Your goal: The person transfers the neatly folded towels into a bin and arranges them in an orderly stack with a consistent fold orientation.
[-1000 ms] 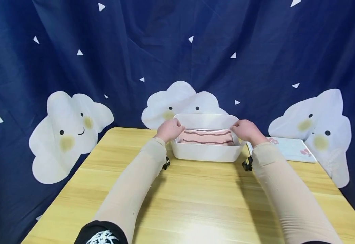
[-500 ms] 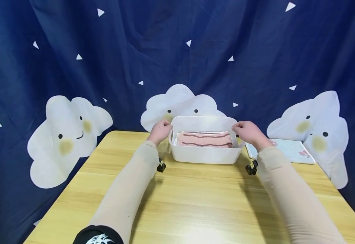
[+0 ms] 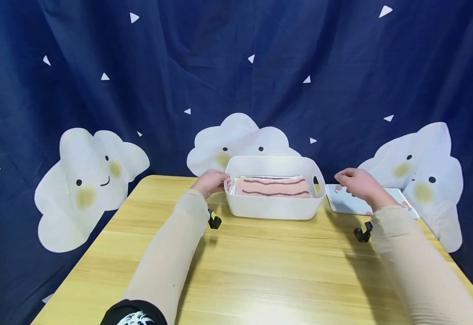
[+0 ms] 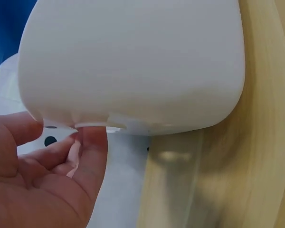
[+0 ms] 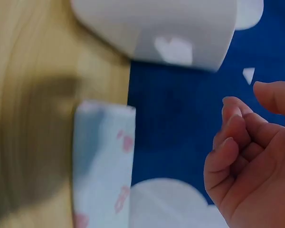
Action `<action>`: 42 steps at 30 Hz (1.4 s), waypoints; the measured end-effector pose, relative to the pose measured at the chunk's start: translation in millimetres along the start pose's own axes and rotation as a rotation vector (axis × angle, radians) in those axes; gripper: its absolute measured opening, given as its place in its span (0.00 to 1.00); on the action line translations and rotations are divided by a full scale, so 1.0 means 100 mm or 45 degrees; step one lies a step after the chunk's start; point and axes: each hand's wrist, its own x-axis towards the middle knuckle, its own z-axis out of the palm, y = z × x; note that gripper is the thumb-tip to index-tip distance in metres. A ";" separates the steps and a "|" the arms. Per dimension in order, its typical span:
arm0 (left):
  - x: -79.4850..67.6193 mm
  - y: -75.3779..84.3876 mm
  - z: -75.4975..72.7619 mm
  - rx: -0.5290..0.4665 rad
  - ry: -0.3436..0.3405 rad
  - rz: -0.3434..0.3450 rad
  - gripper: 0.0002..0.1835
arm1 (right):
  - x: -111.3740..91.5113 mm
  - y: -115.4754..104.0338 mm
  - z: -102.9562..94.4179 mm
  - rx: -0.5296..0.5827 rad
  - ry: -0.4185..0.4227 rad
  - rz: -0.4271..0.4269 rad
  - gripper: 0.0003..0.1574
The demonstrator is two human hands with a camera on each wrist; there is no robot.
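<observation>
My left hand (image 3: 211, 182) grips the left end of a white plastic basket (image 3: 273, 206). In the left wrist view its fingers (image 4: 92, 156) go into the handle hole, with the thumb at the rim. Inside the basket lies a folded pink cloth (image 3: 274, 186) with brown wavy stripes. My right hand (image 3: 360, 183) is off the basket, to its right, with fingers loosely curled and nothing held. It overlaps a folded light blue cloth (image 3: 346, 203) with pink flower prints on the table, which the right wrist view shows beyond the hand.
The wooden table (image 3: 260, 266) ends at the back against a dark blue curtain (image 3: 159, 54) with white cloud and triangle prints. A small black wrist device (image 3: 214, 220) hangs under the left wrist, and another black device (image 3: 363, 232) under the right.
Both hands have left the cloth inside the basket and moved outward. The left has come down onto the basket's left end; the right has moved right, over toward the blue cloth.
</observation>
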 end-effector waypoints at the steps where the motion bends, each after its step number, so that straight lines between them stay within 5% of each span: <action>1: 0.00 0.00 0.00 -0.033 -0.010 -0.014 0.21 | -0.02 0.05 -0.02 -0.004 -0.005 0.009 0.31; 7: 0.00 -0.03 -0.01 -0.175 -0.024 -0.042 0.21 | -0.10 0.35 0.00 -0.038 -0.010 0.010 0.32; 14: 0.00 -0.04 0.00 -0.207 -0.041 -0.023 0.21 | -0.09 0.67 0.04 -0.253 0.050 -0.076 0.35; 22: 0.00 -0.06 -0.01 -0.171 0.008 -0.047 0.19 | -0.07 0.91 0.12 -0.458 -0.144 -0.043 0.45; 29: 0.00 -0.07 -0.05 -0.172 0.009 -0.030 0.20 | -0.11 0.99 0.20 -0.588 -0.314 0.017 0.47; 37: 0.01 -0.07 -0.06 -0.125 -0.014 -0.010 0.17 | -0.15 0.95 0.21 -0.616 -0.321 0.004 0.41; 42: 0.01 -0.08 -0.05 -0.132 -0.013 -0.023 0.17 | -0.16 0.93 0.22 -0.617 -0.235 -0.038 0.35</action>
